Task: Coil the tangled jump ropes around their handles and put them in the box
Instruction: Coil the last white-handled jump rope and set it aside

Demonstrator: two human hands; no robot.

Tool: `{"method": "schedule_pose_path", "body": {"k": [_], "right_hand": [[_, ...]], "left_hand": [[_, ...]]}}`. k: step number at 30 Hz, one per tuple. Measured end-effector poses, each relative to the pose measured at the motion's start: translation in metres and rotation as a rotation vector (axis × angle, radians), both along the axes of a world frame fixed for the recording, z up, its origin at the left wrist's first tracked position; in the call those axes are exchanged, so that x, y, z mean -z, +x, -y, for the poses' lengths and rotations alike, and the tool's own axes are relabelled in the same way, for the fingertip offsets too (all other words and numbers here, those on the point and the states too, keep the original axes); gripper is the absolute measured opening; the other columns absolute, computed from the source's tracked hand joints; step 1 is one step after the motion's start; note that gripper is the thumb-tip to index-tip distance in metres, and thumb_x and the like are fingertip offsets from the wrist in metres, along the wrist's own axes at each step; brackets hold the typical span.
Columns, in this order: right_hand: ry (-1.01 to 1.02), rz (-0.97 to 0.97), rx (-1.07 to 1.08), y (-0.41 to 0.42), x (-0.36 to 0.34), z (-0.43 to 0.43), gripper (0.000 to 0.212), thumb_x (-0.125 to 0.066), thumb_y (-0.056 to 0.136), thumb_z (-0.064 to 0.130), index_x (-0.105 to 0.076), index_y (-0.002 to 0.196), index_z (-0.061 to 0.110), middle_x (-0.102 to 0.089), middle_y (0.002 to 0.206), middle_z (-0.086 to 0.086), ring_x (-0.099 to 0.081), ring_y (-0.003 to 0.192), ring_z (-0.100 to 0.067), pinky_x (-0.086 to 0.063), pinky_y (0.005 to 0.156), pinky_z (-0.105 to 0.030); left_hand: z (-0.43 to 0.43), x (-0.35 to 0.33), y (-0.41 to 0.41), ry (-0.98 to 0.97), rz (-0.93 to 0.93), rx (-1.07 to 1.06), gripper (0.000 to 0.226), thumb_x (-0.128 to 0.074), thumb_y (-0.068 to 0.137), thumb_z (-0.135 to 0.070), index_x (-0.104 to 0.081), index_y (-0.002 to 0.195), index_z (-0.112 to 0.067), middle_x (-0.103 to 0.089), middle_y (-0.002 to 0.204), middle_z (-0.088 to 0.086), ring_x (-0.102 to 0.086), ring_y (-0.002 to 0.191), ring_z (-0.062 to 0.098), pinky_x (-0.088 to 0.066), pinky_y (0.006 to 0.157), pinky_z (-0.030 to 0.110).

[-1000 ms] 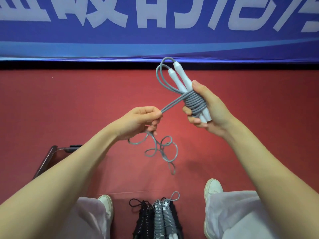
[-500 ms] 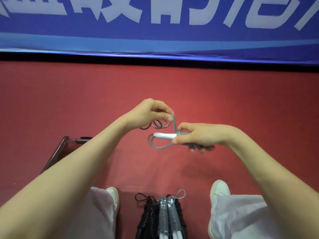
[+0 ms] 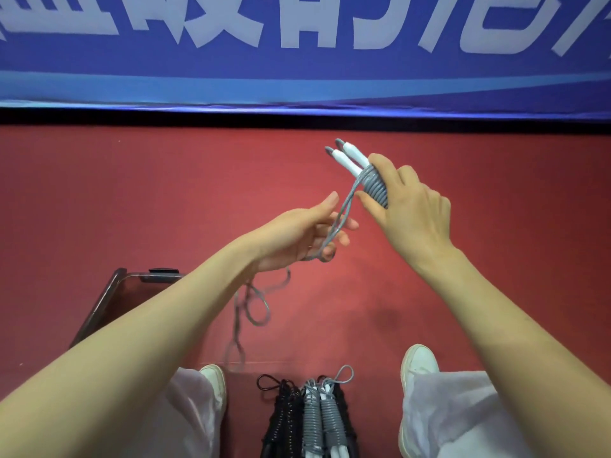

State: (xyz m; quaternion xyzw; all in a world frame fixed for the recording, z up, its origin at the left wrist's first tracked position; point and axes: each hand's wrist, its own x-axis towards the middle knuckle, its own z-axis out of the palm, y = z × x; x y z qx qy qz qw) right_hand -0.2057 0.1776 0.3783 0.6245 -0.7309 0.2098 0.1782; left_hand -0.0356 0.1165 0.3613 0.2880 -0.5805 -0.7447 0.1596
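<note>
floor (image 3: 165, 193): red | on it: coiled ropes (image 3: 317, 421), clear container (image 3: 109, 299), white shoes (image 3: 418, 361)

Coiled ropes (image 3: 317, 421) crowd between 2 shoes (image 3: 419, 361) — open red floor (image 3: 148, 200) ahead.

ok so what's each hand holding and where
Right hand grips the paired handles around their coiled middle. Left hand holds the loose rope just below the coil, lower fingers curled round it.
</note>
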Motion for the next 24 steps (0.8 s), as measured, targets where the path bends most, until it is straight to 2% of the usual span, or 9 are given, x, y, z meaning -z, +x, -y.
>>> {"method": "schedule_pose_path", "body": {"k": [3, 5, 7, 10, 12, 17, 19, 21, 24], "right_hand": [[-0.062, 0.027, -0.091, 0.0031, 0.006, 0.0013, 0.054, -0.066, 0.087, 0.039, -0.053, 0.135, 0.02, -0.058, 0.092, -0.013, -0.063, 0.066, -0.037, -0.032, 0.05, -0.031], [-0.095, 0.009, -0.128, 0.0063, 0.0084, 0.0013, 0.053, -0.07, 0.084, 0.036, -0.057, 0.131, 0.018, -0.059, 0.087, -0.012, -0.062, 0.061, -0.035, -0.03, 0.049, -0.028], [-0.061, 0.029, -0.09, 0.0072, 0.0066, 0.0018, 0.054, -0.063, 0.089, 0.041, -0.051, 0.137, 0.022, -0.059, 0.096, -0.011, -0.063, 0.072, -0.037, -0.032, 0.051, -0.031], [-0.001, 0.047, -0.022, 0.0017, 0.0043, 0.0014, 0.055, -0.052, 0.093, 0.049, -0.04, 0.143, 0.028, -0.056, 0.11, -0.008, -0.062, 0.09, -0.038, -0.038, 0.061, -0.037], [0.019, 0.094, -0.006, 0.0004, 0.0032, 0.0, 0.055, -0.051, 0.093, 0.051, -0.039, 0.142, 0.029, -0.056, 0.111, -0.007, -0.062, 0.093, -0.04, -0.041, 0.065, -0.039], [0.049, 0.344, -0.041, 0.0005, 0.0041, 0.0013, 0.048, -0.055, 0.089, 0.053, -0.043, 0.131, 0.034, -0.06, 0.111, 0.0, -0.06, 0.099, -0.035, -0.036, 0.072, -0.037], [0.032, 0.515, -0.124, 0.0021, 0.0019, 0.0014, 0.044, -0.061, 0.086, 0.051, -0.046, 0.124, 0.036, -0.062, 0.103, 0.009, -0.059, 0.093, -0.027, -0.038, 0.073, -0.035], [0.024, 0.662, -0.198, 0.0046, -0.0004, 0.0002, 0.043, -0.069, 0.081, 0.048, -0.05, 0.118, 0.036, -0.058, 0.083, 0.016, -0.055, 0.077, -0.018, -0.042, 0.072, -0.034], [0.039, 0.761, -0.243, 0.0049, 0.0004, -0.0006, 0.049, -0.077, 0.074, 0.047, -0.053, 0.115, 0.037, -0.051, 0.068, 0.018, -0.047, 0.062, -0.005, -0.038, 0.061, -0.022]], "left_hand": [[0.0016, -0.0016, 0.002, 0.044, -0.101, -0.013, 0.03, -0.053, 0.084, -0.035, -0.062, 0.094, -0.008, -0.065, 0.073, 0.002, -0.066, 0.069, 0.016, -0.055, 0.069, 0.024], [0.0008, -0.0001, 0.0033, 0.023, -0.131, -0.016, 0.01, -0.057, 0.084, -0.02, -0.057, 0.086, -0.01, -0.062, 0.071, 0.0, -0.068, 0.071, 0.017, -0.056, 0.07, 0.025], [0.0008, 0.0013, 0.0027, 0.044, -0.151, -0.023, 0.008, -0.06, 0.086, -0.016, -0.053, 0.082, -0.014, -0.055, 0.069, -0.002, -0.056, 0.057, 0.011, -0.05, 0.061, 0.022], [0.0032, 0.0013, 0.0007, 0.06, -0.167, -0.094, 0.019, -0.061, 0.087, -0.031, -0.06, 0.091, -0.013, -0.048, 0.071, -0.003, -0.038, 0.051, 0.007, -0.039, 0.055, 0.019], [0.0062, 0.0034, -0.0006, -0.024, -0.148, -0.137, 0.027, -0.058, 0.086, -0.033, -0.064, 0.098, -0.01, -0.048, 0.071, -0.004, -0.036, 0.053, 0.006, -0.035, 0.058, 0.018], [0.0078, 0.0071, -0.0017, -0.15, -0.123, -0.234, 0.017, -0.051, 0.098, -0.019, -0.065, 0.099, -0.01, -0.055, 0.074, -0.006, -0.042, 0.058, 0.006, -0.036, 0.062, 0.018], [0.0072, 0.0054, -0.003, -0.159, -0.114, -0.258, 0.015, -0.051, 0.097, -0.017, -0.065, 0.094, -0.012, -0.056, 0.074, -0.006, -0.043, 0.057, 0.006, -0.036, 0.06, 0.016], [0.0076, 0.0048, -0.0027, -0.169, -0.092, -0.262, 0.013, -0.054, 0.096, -0.016, -0.063, 0.086, -0.015, -0.057, 0.075, -0.006, -0.045, 0.056, 0.005, -0.035, 0.058, 0.015], [0.0091, 0.0038, -0.0014, -0.253, -0.069, -0.268, 0.012, -0.058, 0.094, -0.014, -0.061, 0.082, -0.014, -0.06, 0.072, -0.007, -0.047, 0.057, 0.007, -0.037, 0.055, 0.013]]}}
